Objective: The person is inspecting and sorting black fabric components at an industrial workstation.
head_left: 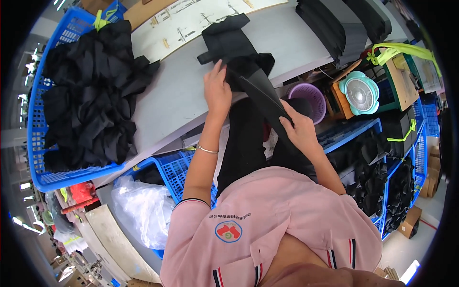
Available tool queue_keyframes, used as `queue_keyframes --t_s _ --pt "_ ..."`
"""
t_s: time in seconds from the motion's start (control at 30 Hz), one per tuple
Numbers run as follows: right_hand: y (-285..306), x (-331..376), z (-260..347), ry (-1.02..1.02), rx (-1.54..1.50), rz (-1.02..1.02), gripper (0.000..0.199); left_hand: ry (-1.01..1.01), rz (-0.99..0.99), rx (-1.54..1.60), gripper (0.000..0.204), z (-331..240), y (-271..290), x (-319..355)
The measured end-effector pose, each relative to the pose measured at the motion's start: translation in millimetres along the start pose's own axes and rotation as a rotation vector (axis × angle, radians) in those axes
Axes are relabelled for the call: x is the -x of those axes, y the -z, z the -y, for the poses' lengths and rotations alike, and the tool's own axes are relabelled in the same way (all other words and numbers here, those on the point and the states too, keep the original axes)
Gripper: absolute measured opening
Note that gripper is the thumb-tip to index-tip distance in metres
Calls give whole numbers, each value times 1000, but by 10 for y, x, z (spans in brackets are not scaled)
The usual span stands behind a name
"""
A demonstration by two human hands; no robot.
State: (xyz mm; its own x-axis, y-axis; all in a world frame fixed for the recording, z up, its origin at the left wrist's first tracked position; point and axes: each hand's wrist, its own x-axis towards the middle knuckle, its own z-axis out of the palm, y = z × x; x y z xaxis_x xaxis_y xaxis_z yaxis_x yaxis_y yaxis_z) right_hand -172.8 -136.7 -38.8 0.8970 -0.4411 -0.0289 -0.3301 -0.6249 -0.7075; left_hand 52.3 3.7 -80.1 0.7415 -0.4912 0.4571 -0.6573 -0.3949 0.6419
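A long dark fabric piece (pixel 262 91) with a pale seam line slants from the table's front edge down over my lap. My left hand (pixel 218 92) is closed at its upper end, the fingertips partly hidden against the black cloth. Lower down, my right hand (pixel 301 128) grips the side of the same piece between thumb and fingers. Just beyond, a black sewn fabric piece (pixel 229 42) with strap-like ends lies on the grey table (pixel 165 93), touching or overlapped by the held piece; I cannot tell whether they are joined.
A blue basket (pixel 79 179) heaped with black fabric (pixel 91 95) stands at the left. Stacked black panels (pixel 330 28) lie far right on the table. A purple bin (pixel 308 100), a turquoise fan (pixel 361 92) and blue crates (pixel 349 135) are at the right. Clear plastic (pixel 143 210) sits lower left.
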Motion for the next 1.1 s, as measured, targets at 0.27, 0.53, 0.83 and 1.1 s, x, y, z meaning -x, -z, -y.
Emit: queue_keyframes --t_s 0.27,0.53,0.83,1.1 --pt "-136 -202 244 214 193 -154 48 -316 23 177 22 -651 -58 -32" --pt "-233 -425 61 129 190 -74 14 -393 116 345 27 -1080 154 340" --pt "-151 -442 112 -282 -1186 -187 17 -177 -72 205 78 -1156 196 881" --pt "-92 -264 270 -276 -1342 -226 18 143 -168 460 71 -1230 -124 682"
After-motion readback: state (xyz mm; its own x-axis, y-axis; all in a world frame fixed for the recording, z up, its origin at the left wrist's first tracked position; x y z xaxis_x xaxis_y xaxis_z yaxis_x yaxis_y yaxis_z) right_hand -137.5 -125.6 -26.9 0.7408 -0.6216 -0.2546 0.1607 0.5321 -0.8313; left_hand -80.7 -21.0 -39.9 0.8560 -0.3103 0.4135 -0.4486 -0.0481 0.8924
